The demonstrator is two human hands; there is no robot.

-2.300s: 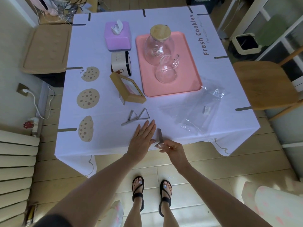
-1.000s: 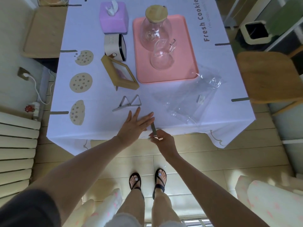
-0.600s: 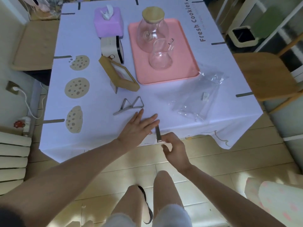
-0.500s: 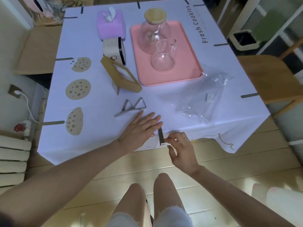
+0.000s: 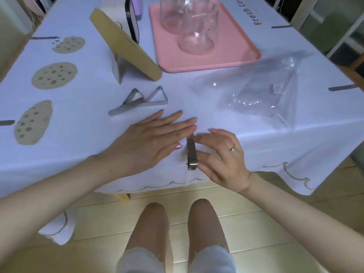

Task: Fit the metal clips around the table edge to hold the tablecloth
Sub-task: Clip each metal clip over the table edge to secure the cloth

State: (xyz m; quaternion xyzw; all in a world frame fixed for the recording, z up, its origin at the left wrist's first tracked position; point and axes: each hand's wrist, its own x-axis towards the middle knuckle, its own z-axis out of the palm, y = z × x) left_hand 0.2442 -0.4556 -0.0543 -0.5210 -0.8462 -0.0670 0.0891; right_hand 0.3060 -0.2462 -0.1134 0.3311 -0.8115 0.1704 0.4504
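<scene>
**Clip on the near table edge, right hand pinching it**

A metal clip (image 5: 191,152) sits over the near edge of the table, on top of the white tablecloth (image 5: 226,119), its strip running from the tabletop down over the rim. The right hand (image 5: 220,156) has it: the thumb presses the lower part of the strip from the right and a fingertip touches its upper end, so the hand is closed on the clip while the remaining fingers stay loosely curled. A ring shows on one of those fingers.

Just left of the grip, the left hand (image 5: 151,138) lies flat and open on the cloth, palm down, fingers spread and pointing toward the clip; its fingertips reach the clip's upper end and it grasps nothing.

Beyond the grip and a little to its left, two spare clips (image 5: 141,101) lie on the cloth, touching each other, each bent into a triangular loop. Beyond the grip to the right rests a crumpled clear plastic bag (image 5: 262,87).

Farther back, a wooden picture frame (image 5: 126,46) leans on its stand, and beside it to the right a pink tray (image 5: 206,64) carries a glass jug (image 5: 199,32). Cookie prints (image 5: 54,75) mark the cloth well to the left of both hands. Below the grip, the cloth's hem hangs over the floor, above the person's knees.
</scene>
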